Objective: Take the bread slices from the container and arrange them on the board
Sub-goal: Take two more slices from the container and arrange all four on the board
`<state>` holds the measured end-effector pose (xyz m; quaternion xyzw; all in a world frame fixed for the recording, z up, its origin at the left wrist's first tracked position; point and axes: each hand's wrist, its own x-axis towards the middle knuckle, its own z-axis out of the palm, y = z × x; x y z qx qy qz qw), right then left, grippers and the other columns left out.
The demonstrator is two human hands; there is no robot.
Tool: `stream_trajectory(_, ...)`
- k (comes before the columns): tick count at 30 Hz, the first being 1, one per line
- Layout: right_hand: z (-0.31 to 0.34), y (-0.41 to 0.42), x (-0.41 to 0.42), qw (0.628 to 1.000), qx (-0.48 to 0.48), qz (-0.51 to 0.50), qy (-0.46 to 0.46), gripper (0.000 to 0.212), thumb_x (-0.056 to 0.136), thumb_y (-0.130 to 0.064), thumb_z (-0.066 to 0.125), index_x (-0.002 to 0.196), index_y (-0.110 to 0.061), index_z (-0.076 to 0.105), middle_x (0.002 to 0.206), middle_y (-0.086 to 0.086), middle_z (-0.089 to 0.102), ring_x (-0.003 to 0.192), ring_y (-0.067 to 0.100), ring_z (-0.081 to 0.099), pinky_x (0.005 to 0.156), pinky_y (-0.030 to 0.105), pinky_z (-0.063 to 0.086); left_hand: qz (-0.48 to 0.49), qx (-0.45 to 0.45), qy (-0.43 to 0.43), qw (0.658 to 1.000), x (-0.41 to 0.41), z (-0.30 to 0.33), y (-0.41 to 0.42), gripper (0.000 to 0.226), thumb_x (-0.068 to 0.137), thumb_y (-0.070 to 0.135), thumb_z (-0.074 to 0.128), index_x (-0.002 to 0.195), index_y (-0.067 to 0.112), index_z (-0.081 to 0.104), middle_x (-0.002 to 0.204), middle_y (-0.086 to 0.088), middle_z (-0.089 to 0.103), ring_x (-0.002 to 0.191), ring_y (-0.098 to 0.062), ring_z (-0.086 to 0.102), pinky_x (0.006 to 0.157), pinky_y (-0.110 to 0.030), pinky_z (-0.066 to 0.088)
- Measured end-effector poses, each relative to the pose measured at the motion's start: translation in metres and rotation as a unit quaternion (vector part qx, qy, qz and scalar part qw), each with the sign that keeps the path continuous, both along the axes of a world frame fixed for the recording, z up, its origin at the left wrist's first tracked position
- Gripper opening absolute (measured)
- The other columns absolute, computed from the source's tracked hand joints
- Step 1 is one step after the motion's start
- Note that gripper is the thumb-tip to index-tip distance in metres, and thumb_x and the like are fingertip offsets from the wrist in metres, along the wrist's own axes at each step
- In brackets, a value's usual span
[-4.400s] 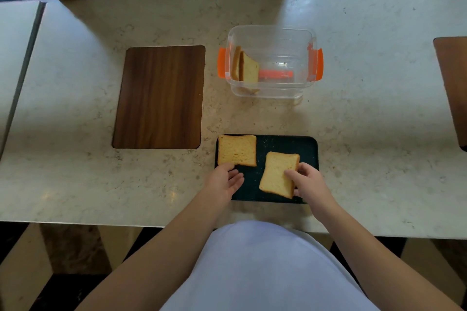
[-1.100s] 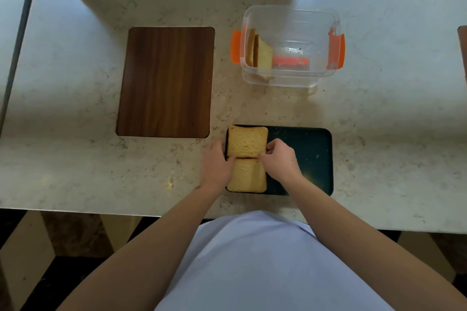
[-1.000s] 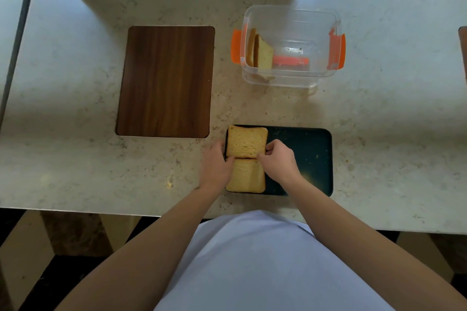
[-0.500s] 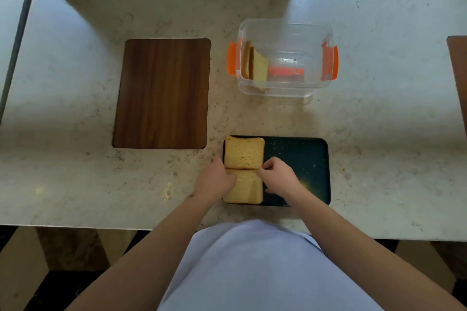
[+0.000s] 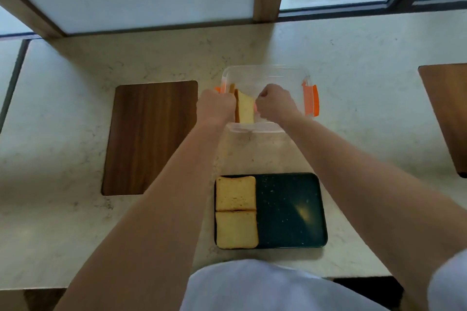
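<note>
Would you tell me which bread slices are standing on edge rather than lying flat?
The bread slices in the clear plastic container, between both hands; the two on the dark board lie flat.

Both fists hid their own fingertips, so any grip on the upright slices [image 5: 244,108] could not be told. The left hand [image 5: 215,106] covered the container's [image 5: 267,70] left clip. A wooden board [image 5: 447,108] ran off the right edge.

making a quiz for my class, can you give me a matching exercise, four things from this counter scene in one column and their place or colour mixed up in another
Things:
1. dark board
2. container
3. wooden panel
4. right hand

Descriptions:
A. clear, with orange latches
B. brown, set flush in the counter
C. two bread slices lying on its left side
D. reaching into the container beside upright bread

Pairs: 1-C, 2-A, 3-B, 4-D
</note>
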<state>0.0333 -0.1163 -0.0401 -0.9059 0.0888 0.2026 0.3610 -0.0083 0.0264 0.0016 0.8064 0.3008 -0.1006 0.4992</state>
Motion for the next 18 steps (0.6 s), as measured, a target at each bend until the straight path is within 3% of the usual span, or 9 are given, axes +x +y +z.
stream_trajectory(3, -0.015, 0.017, 0.020, 0.996, -0.021, 0.030, 0.083, 0.021, 0.089, -0.024, 0.060, 0.097, -0.004, 0.062, 0.095, 0.014, 0.070, 0.085, 0.031, 0.070, 0.078, 0.043, 0.062, 0.016, 0.025, 0.019, 0.999, 0.014, 0.003, -0.009, 0.028, 0.092, 0.032, 0.055, 0.093, 0.006, 0.066, 0.074, -0.004, 0.063, 0.064, -0.016, 0.061, 0.051, -0.031, 0.043)
stream_trajectory(7, -0.035, 0.033, 0.025, 0.992, 0.000, 0.017, 0.124, 0.031, 0.090, -0.039, 0.065, 0.081, -0.010, 0.054, 0.080, 0.006, 0.064, 0.072, 0.022, 0.065, 0.057, 0.034, 0.056, 0.049, 0.040, 0.015, 0.998, 0.021, 0.002, -0.012, 0.018, 0.090, 0.028, 0.060, 0.078, 0.015, 0.059, 0.072, -0.002, 0.062, 0.063, -0.015, 0.060, 0.048, -0.027, 0.039)
stream_trajectory(10, -0.039, 0.039, 0.025, 0.990, 0.021, -0.008, 0.136, 0.038, 0.085, -0.046, 0.064, 0.078, -0.013, 0.046, 0.078, 0.004, 0.061, 0.069, 0.020, 0.062, 0.053, 0.031, 0.050, 0.029, 0.064, 0.013, 0.997, 0.022, 0.002, -0.014, 0.025, 0.094, 0.031, 0.056, 0.100, 0.009, 0.065, 0.078, -0.003, 0.062, 0.068, -0.016, 0.061, 0.055, -0.030, 0.044)
stream_trajectory(13, -0.038, 0.039, 0.026, 0.985, 0.039, -0.022, 0.164, 0.052, 0.076, -0.044, 0.061, 0.109, -0.004, 0.054, 0.087, 0.008, 0.063, 0.079, 0.024, 0.064, 0.068, 0.038, 0.057, -0.016, 0.085, 0.008, 0.996, 0.024, 0.003, -0.021, 0.032, 0.094, 0.017, 0.054, 0.123, 0.003, 0.059, 0.075, 0.001, 0.053, 0.070, -0.015, 0.058, 0.065, -0.031, 0.049)
stream_trajectory(15, -0.035, 0.039, 0.025, 0.982, 0.042, -0.023, 0.183, 0.081, 0.069, -0.041, 0.058, 0.138, -0.001, 0.042, 0.109, 0.014, 0.066, 0.097, 0.030, 0.066, 0.077, 0.042, 0.057, -0.060, 0.089, 0.016, 0.994, 0.028, 0.005, -0.026, 0.040, 0.093, 0.011, 0.051, 0.132, 0.002, 0.054, 0.079, 0.000, 0.054, 0.074, -0.015, 0.057, 0.065, -0.026, 0.046)
stream_trajectory(17, -0.035, 0.038, 0.022, 0.982, 0.041, -0.027, 0.182, 0.101, 0.063, -0.042, 0.055, 0.151, -0.002, 0.026, 0.127, 0.018, 0.061, 0.111, 0.036, 0.064, 0.079, 0.043, 0.055, -0.083, 0.096, 0.022, 0.992, 0.030, 0.009, -0.030, 0.035, 0.094, 0.013, 0.050, 0.127, 0.002, 0.056, 0.077, 0.000, 0.052, 0.077, -0.018, 0.054, 0.069, -0.028, 0.043)
stream_trajectory(18, -0.038, 0.037, 0.023, 0.983, 0.037, -0.029, 0.179, 0.100, 0.065, -0.041, 0.056, 0.152, -0.001, 0.025, 0.128, 0.019, 0.060, 0.112, 0.037, 0.064, 0.074, 0.040, 0.054, -0.089, 0.098, 0.030, 0.991, 0.031, 0.010, -0.032, 0.031, 0.095, 0.015, 0.051, 0.123, 0.003, 0.057, 0.075, 0.001, 0.049, 0.083, -0.020, 0.054, 0.073, -0.031, 0.042)
